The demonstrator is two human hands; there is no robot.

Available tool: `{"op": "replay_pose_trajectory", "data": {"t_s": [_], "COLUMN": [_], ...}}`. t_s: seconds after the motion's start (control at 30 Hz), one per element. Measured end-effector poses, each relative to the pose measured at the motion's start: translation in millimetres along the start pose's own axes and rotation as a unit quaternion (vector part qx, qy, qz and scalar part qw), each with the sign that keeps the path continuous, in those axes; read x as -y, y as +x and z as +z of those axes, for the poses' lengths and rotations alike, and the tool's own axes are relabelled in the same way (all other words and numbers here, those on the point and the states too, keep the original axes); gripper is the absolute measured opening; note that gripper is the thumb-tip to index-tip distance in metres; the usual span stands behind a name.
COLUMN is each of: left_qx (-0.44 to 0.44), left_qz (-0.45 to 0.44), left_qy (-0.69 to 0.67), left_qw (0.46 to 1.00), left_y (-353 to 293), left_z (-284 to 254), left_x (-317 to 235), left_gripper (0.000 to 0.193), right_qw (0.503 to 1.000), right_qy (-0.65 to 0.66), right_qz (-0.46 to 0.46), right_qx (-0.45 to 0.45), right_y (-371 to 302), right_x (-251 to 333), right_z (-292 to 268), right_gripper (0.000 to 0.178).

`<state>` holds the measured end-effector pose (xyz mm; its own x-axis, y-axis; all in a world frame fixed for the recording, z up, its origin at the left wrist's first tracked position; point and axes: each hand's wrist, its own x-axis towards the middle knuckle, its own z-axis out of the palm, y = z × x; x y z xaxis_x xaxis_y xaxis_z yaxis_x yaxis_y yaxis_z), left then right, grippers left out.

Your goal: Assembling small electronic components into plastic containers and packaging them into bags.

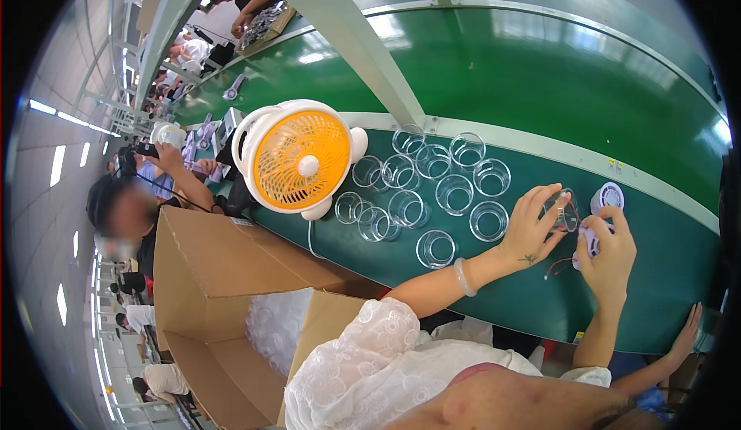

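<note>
My left hand [532, 225] has its fingers around a clear plastic cup [569, 212] that is tilted on its side. Right beside it, my right hand [610, 259] pinches a small lavender plastic part [590, 237], which the fingers partly cover. Thin red wires [557, 266] trail from this part toward the table. Just beyond my right hand is a round white and lavender piece [609, 197] with a ringed face; I cannot tell whether it joins the held part. Left of my hands, several clear cups [454, 195] stand grouped on the green table [509, 283].
A white fan with an orange grille [302, 161] stands left of the cups. Below it, an open cardboard box [224, 299] holds clear plastic pieces [278, 326]. A green conveyor [494, 59] runs behind a pale frame post [363, 44]. Another person's hand [685, 333] rests at the right edge.
</note>
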<state>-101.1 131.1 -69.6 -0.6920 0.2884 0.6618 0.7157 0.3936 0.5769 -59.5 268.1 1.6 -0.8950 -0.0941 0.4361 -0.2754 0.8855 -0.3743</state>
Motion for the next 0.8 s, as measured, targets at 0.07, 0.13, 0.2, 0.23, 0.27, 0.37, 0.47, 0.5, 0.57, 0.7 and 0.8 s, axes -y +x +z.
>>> {"op": "replay_pose_trajectory", "data": {"t_s": [0.07,0.13,0.2,0.23,0.27,0.37,0.47,0.5,0.57,0.7,0.8], "left_qx": [0.003,-0.016,-0.046,-0.042,-0.037,-0.025,-0.017,-0.015,0.006,0.085,0.079], "left_qz": [-0.004,0.056,0.142,0.159,0.175,0.148,0.099,0.112,0.103,0.052,0.060], "left_qy": [-0.011,0.004,0.042,0.076,0.110,0.133,0.109,0.114,0.104,-0.002,0.000], "left_qw": [1.000,0.998,0.988,0.983,0.978,0.980,0.989,0.987,0.989,0.995,0.995], "left_y": [-3,-6,-8,-10,-13,-17,-11,-11,-12,-6,-11], "left_z": [0,3,6,7,9,7,10,11,9,3,9], "left_x": [-2,0,-3,-6,-6,-8,-9,-5,-2,-9,0], "left_gripper": [0.049,0.047,0.036,0.029,0.022,0.019,0.018,0.023,0.024,0.027,0.028], "right_qw": [0.999,0.996,0.993,0.995,0.997,0.999,0.998,0.998,0.997,0.997,0.997], "right_qy": [0.005,-0.050,-0.076,-0.077,-0.077,-0.040,-0.018,-0.018,-0.012,0.022,0.029], "right_qz": [0.045,0.063,0.076,0.047,0.018,0.011,0.002,-0.013,-0.028,-0.038,-0.044], "right_qx": [0.001,-0.032,-0.045,-0.031,-0.016,0.024,0.054,0.057,0.068,0.068,0.057], "right_y": [-2,-2,-2,-2,-3,-2,-2,0,0,-1,0], "right_x": [-2,-2,-1,0,2,5,4,6,6,-1,-2], "right_z": [-2,-6,-7,-7,-5,-7,-10,-10,-6,-5,-1], "right_gripper": [0.015,0.013,0.013,0.012,0.012,0.015,0.017,0.017,0.018,0.019,0.020]}}
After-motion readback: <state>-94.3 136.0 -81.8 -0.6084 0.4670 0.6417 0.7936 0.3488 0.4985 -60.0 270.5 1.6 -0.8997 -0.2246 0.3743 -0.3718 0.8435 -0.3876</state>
